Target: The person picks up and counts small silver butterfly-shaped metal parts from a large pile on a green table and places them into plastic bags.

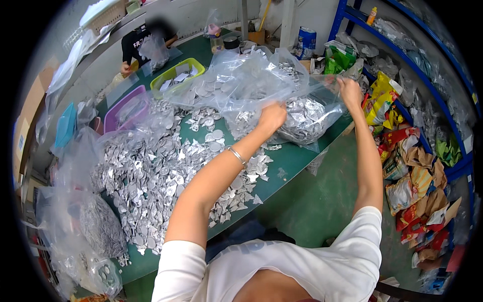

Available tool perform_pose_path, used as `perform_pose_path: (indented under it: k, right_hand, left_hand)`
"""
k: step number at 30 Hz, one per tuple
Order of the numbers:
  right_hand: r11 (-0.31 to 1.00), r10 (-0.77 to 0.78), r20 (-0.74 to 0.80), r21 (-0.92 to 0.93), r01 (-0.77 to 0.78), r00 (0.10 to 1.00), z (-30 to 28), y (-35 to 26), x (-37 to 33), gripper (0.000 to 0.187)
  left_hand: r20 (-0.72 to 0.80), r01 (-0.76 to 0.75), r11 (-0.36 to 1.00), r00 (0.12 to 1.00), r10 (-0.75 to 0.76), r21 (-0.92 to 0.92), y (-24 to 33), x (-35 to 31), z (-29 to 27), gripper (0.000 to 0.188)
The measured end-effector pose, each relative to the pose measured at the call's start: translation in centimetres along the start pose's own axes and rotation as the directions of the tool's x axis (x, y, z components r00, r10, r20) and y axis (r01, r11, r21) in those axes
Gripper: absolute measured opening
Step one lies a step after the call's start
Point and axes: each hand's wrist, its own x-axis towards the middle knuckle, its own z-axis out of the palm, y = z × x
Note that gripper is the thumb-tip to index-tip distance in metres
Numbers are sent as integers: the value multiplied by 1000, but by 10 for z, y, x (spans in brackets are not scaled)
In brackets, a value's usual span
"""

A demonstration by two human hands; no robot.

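Plastic bag (251, 80), clear and thin, lies across the far end of the green table (287, 163), at about twelve o'clock from the person, and it is stuffed with shiny silver foil pieces. Both hands have hold of it. The left hand (272, 117) is closed in a fist on a bunch of the film near the bag's middle, a thin bracelet (236, 155) on that wrist. The right hand (349, 92), out at about one o'clock, pinches the bag's edge between fingers and thumb and pulls it taut toward the blue shelves (402, 108).

The film looks soft, slippery and quick to stretch or tear, so a gathered handful will likely hold better than a fingertip pinch. The foil inside is light piece by piece, but the heap (302, 123) sagging at the bag's near side looks heavy enough to pull the film down and slide as one mass. Taking hold near the mouth with both hands, well apart, seems the safest way to keep it from spilling.

Loose foil discs and scraps (151, 176) cover the table at nine to ten o'clock. Another filled clear bag (98, 226) sits at eight o'clock. A yellow-green basket (197, 64) and a purple tray (121, 103) stand at eleven o'clock, beside another person (141, 43) seated at the table's far end. Crumpled snack wrappers (412, 186) are piled at three o'clock.
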Motion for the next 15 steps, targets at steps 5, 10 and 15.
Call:
perform_pose_path:
  k: [5, 10, 15]
  right_hand:
    - [975, 137, -28, 179, -130, 990, 9, 35, 32, 34]
    - [984, 59, -86, 174, -43, 995, 32, 23, 26, 32]
    - [922, 134, 17, 366, -131, 991, 4, 31, 20, 34]
  left_hand:
    - [112, 91, 946, 992, -59, -312, 41, 22, -34, 51]
    - [87, -18, 924, 995, 56, -383, 60, 29, -26, 52]
    - [109, 208, 852, 978, -177, -480, 45, 44, -22, 54]
